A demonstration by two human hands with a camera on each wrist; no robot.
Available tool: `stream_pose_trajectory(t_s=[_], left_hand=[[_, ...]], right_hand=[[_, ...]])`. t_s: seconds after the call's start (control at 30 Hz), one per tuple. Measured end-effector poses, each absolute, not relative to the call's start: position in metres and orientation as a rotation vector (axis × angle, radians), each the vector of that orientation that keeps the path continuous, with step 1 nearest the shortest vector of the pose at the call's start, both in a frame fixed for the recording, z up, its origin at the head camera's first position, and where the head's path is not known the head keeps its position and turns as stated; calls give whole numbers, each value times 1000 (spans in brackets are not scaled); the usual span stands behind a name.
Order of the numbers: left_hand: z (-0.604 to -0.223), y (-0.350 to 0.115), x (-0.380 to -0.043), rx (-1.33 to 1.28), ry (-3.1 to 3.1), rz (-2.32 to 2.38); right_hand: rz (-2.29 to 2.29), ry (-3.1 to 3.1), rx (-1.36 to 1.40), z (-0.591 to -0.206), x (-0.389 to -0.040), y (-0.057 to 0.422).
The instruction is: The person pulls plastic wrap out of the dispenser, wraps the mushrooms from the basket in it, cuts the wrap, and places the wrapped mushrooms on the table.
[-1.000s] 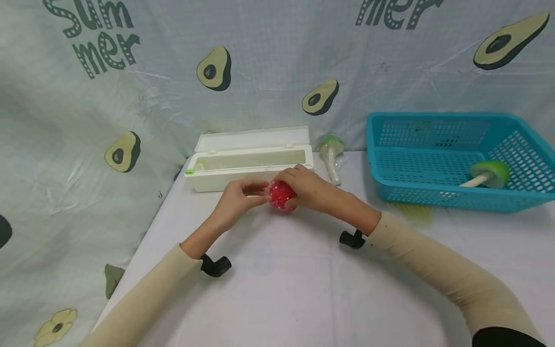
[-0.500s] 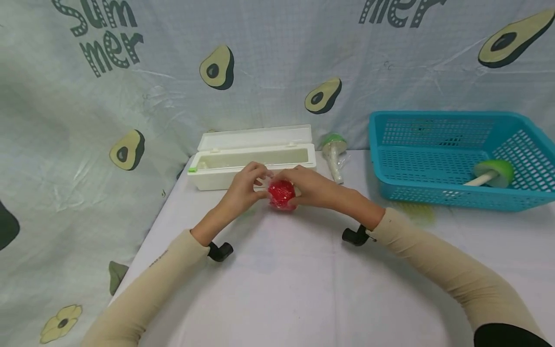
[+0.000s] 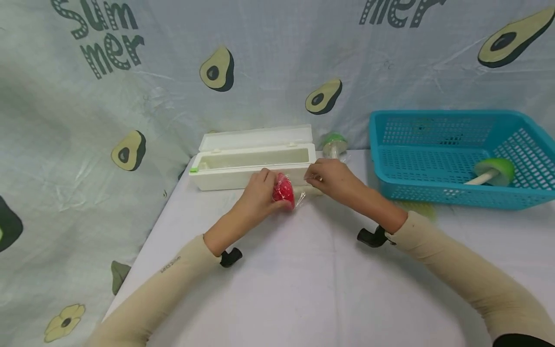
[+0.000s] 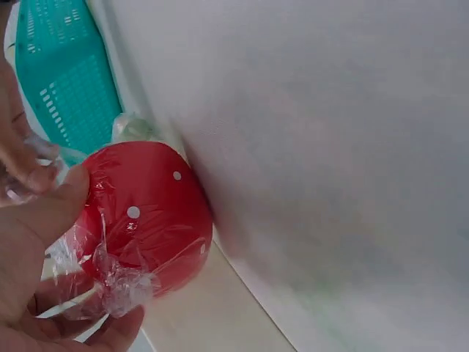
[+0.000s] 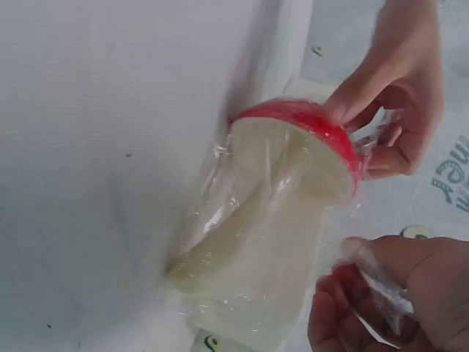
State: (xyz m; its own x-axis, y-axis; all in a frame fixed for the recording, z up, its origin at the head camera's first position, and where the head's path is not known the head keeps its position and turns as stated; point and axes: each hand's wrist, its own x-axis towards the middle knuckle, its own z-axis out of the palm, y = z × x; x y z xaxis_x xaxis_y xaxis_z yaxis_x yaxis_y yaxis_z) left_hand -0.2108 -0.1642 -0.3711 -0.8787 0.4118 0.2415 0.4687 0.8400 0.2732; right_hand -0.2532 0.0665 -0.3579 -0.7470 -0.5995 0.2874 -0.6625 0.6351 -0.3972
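A toy mushroom with a red, white-dotted cap lies on its side above the white cloth, stem toward the right. Clear plastic film wraps it, loose and crinkled around the pale stem. My left hand grips the cap, thumb on the near side and fingers on the far side. To the right of it, my right hand pinches a bit of the film between thumb and curled fingers, apart from the cap. Just behind both hands stands a long white box with its lid raised.
A green-capped toy mushroom, wrapped in film, lies beyond my right hand, which partly hides it. At the right stands a blue basket holding another green-capped mushroom. A printed curtain hangs behind the table.
My left hand has moved from the film at the cap's left side to grip the cap itself. My right hand has let go of the cap and moved right to the film.
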Motion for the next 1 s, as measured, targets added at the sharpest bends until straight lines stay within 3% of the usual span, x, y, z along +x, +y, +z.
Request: stream_pose_trajectory(t_s=[0.47,0.8,1.0], left_hand=[[-370,-150,-215,-555,-2874,-507],[-368,-160,-204,-752,-2928,-426],[-370,-156,-206,-577,-2827,-613]], right_hand=[[763,-2421,1279,-375,-221,60],[755,-2540,1303,-385,-216,50],[818,-2554,1200,-383,-217,47]])
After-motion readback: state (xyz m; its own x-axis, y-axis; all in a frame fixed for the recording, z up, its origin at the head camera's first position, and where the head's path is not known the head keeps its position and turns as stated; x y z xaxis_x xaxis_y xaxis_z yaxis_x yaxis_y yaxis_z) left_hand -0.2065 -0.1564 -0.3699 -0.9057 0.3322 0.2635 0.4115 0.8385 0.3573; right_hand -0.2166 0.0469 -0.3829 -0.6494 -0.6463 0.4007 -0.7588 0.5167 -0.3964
